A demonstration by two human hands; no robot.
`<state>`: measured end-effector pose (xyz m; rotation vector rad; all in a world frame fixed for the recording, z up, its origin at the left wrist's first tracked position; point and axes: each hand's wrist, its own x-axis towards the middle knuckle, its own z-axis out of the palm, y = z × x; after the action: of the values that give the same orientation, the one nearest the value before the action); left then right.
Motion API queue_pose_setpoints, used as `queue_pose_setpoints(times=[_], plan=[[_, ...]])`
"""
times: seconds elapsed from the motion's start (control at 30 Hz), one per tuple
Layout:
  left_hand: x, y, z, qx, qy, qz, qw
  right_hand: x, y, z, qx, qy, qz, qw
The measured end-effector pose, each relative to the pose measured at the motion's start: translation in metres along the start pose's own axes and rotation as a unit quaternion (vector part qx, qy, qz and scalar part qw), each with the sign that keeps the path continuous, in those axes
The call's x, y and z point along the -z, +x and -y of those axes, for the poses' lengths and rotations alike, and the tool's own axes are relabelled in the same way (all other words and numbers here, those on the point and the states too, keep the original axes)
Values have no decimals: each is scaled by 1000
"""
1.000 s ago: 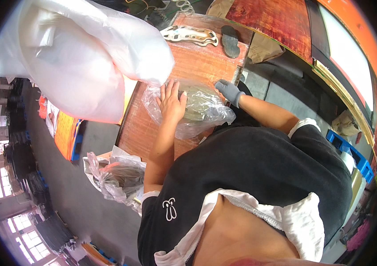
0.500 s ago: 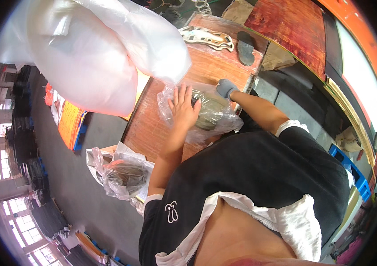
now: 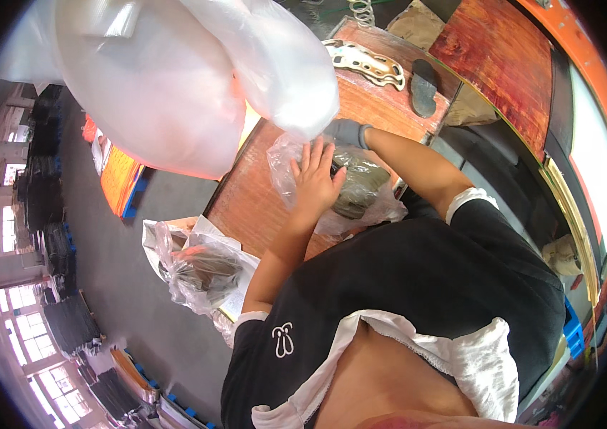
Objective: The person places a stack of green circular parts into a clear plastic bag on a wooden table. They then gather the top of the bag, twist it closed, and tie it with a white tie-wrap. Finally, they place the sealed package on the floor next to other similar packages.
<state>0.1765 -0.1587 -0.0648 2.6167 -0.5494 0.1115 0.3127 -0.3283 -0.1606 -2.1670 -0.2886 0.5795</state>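
A clear plastic bag (image 3: 383,205) with dark olive-green contents lies on the wooden table (image 3: 246,207) in front of me. My left hand (image 3: 315,182) is bare and rests on the bag, fingers stretched out and apart. A grey glove covers my right hand (image 3: 347,134), which is at the bag's far edge, beside the hanging plastic. Its fingertips are hidden, so its grip does not show. Large translucent plastic bags (image 3: 153,93) bulge over the table's left side, close to both hands.
A perforated cutout plate (image 3: 366,63) and a dark sole-shaped piece (image 3: 423,89) lie at the table's far end. Another filled clear bag (image 3: 207,270) sits left of my left forearm. Orange sheets (image 3: 119,180) are stacked farther left; a reddish board (image 3: 495,64) stands at the far right.
My right hand has moved left from the bag's right side to its far edge, beside the hanging plastic. My left hand stays spread on the bag. The whole view has shifted slightly.
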Motion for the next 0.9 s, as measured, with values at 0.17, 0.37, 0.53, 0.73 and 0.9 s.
queue_pose_setpoints(times=[0.17,0.37,0.53,0.73,0.9], plan=[[-2,-1,0,-20,22,-76,997,-48,56,-18,152,-194,-33,969],[0,-2,1,11,16,-3,1000,-34,39,-51,66,-59,-48,995],[-3,0,2,-9,-3,-51,999,-27,46,-43,96,-17,4,995],[-8,-3,4,-1,-3,-59,998,-39,55,-36,93,-153,-52,982],[-9,-1,6,-7,-16,-69,997,-43,49,-45,85,-195,-85,973]])
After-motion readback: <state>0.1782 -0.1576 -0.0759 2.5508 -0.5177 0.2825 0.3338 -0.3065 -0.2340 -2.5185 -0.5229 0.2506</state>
